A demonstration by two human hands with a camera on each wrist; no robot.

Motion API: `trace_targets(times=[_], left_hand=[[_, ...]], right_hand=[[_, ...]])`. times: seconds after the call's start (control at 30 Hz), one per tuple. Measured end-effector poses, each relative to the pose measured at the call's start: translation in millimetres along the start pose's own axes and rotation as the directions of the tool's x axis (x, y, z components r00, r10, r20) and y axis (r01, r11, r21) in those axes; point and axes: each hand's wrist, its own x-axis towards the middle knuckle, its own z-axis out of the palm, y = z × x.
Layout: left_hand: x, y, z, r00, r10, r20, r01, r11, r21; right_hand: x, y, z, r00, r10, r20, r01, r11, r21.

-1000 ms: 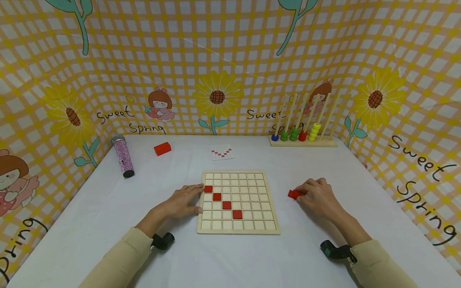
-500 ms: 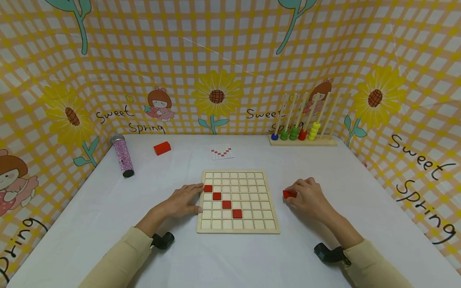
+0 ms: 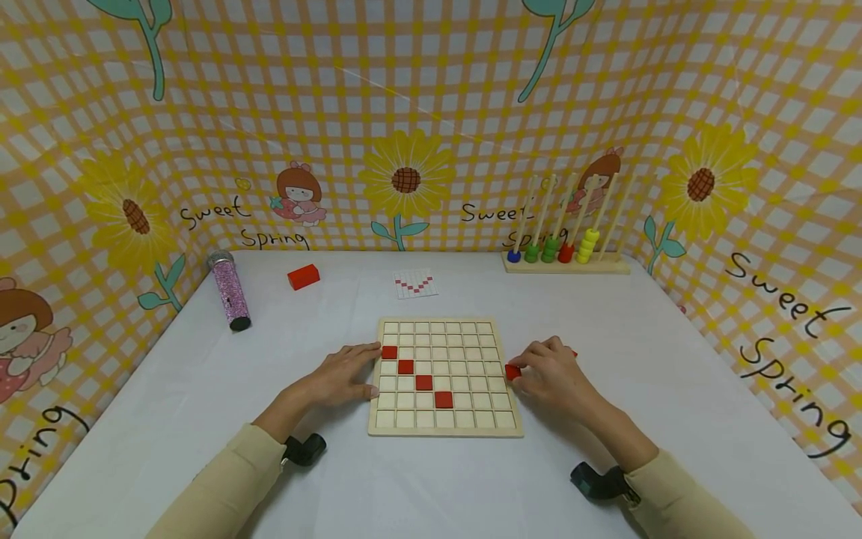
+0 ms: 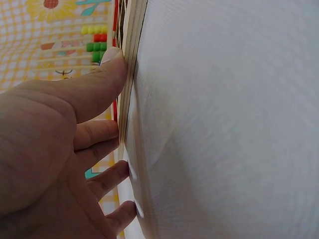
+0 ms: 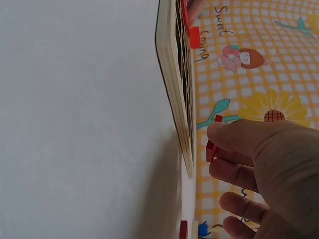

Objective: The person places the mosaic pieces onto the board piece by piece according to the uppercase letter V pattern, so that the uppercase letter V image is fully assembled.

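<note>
A pale wooden grid board [image 3: 465,433] lies mid-table, with several red square tiles [image 3: 423,382] set in its cells along a diagonal. My left hand [image 3: 337,378] rests at the board's left edge, thumb and fingertips touching it; the left wrist view shows the thumb against the wooden rim [image 4: 130,55]. Just off the right edge, my right hand [image 3: 555,378] pinches a red tile [image 3: 513,372] between thumb and fingers. The right wrist view shows this pinched tile [image 5: 211,150] raised beside the board. Another bit of red [image 3: 575,353] shows behind the right hand, mostly hidden.
Beyond the board lies a small card [image 3: 415,284] printed with a red V pattern on a grid. A red block [image 3: 304,277] and a glittery pink microphone [image 3: 230,293] are at the back left. A bead abacus [image 3: 567,263] stands at the back right.
My right hand has moved left toward the board, carrying a red tile away from where it was picked up. The left hand and board have stayed put.
</note>
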Motion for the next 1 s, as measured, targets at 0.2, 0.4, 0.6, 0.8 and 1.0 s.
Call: trace_targets(times=[0.2, 0.4, 0.6, 0.8, 1.0], left_hand=[[0.0, 0.7, -0.2, 1.0, -0.002, 0.003, 0.002, 1.0, -0.007], [-0.2, 0.2, 0.0, 1.0, 0.003, -0.001, -0.003, 1.0, 0.0], [-0.6, 1.2, -0.2, 1.0, 0.01, -0.002, -0.01, 1.0, 0.001], [-0.2, 0.3, 0.2, 1.0, 0.011, -0.003, -0.011, 1.0, 0.005], [0.6, -2.1, 1.3, 1.0, 0.012, -0.003, -0.012, 1.0, -0.001]], right_hand=[[4.7, -9, 3, 0.999, 0.004, 0.035, -0.005, 1.0, 0.014], [9.9, -19, 8, 0.998, 0.009, 0.059, -0.009, 1.0, -0.002], [13.7, -27, 12, 0.994, 0.016, 0.105, -0.015, 1.0, -0.017], [16.9, -35, 14, 0.994, 0.0, 0.113, -0.003, 1.0, 0.024], [19.9, -40, 19, 0.993, -0.018, 0.113, 0.012, 0.999, 0.053]])
